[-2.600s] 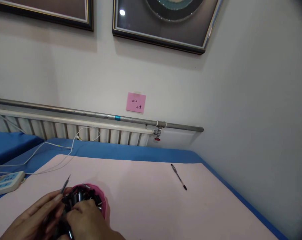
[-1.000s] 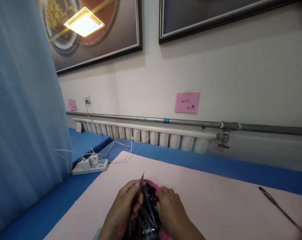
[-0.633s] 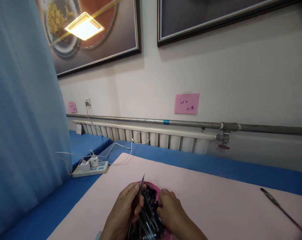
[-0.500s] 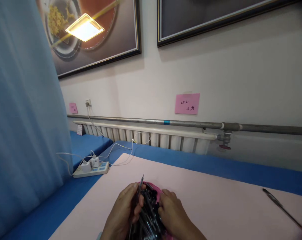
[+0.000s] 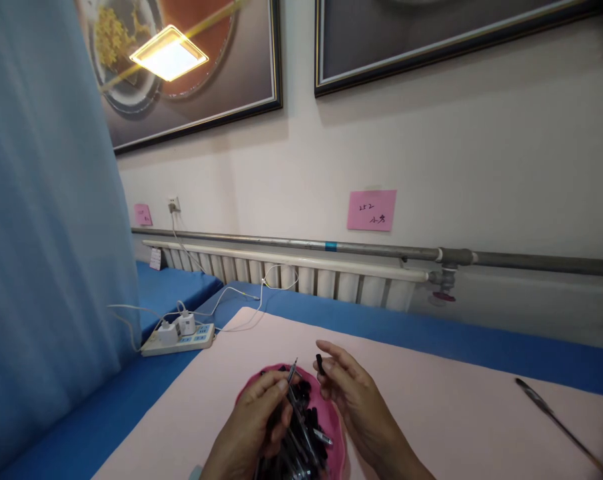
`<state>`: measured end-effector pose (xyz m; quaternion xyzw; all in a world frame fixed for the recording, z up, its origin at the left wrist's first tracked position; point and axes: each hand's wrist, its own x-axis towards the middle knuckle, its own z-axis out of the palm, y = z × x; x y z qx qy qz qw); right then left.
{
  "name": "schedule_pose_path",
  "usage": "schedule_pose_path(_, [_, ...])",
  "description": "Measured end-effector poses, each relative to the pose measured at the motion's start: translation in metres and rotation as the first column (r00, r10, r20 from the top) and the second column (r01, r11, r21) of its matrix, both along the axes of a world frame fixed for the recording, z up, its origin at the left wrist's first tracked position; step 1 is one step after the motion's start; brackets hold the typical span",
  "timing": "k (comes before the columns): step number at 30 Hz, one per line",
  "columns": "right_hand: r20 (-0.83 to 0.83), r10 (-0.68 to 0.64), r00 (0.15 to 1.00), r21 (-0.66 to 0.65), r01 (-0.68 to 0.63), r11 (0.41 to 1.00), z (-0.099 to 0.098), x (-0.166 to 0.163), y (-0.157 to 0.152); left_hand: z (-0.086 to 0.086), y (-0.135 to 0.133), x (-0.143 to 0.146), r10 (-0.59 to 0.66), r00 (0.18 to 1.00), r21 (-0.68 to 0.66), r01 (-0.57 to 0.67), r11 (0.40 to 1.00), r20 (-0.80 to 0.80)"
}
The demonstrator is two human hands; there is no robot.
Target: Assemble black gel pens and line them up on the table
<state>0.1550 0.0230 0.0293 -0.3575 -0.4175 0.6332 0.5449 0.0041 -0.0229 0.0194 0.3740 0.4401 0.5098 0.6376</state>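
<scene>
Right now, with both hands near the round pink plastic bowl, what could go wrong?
The small black cylindrical piece in the right hand could slip and vanish among the black and clear pen parts. The left hand holds a slim grey pen whose bare tip might mark a finger. The pink bowl, with many loose parts inside, could spill if bumped.

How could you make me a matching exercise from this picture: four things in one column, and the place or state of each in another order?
Things:
1. left hand
2. right hand
3. pink bowl
4. power strip

Places or states:
A. filled with black and clear pieces
B. holding a slim pen, tip upward
C. on the blue surface, with white adapters
D. pinching a small black piece

Pairs: 1-B, 2-D, 3-A, 4-C
</scene>
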Motion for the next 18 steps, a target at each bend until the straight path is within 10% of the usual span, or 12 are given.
schedule_pose_path(18, [-0.283,-0.013,0.959,-0.154,-0.032,0.988,-0.0099,-0.0077,0.0010,-0.0082,0.0021,0.0011,-0.026,0.999,0.012,0.025,1.000,0.042])
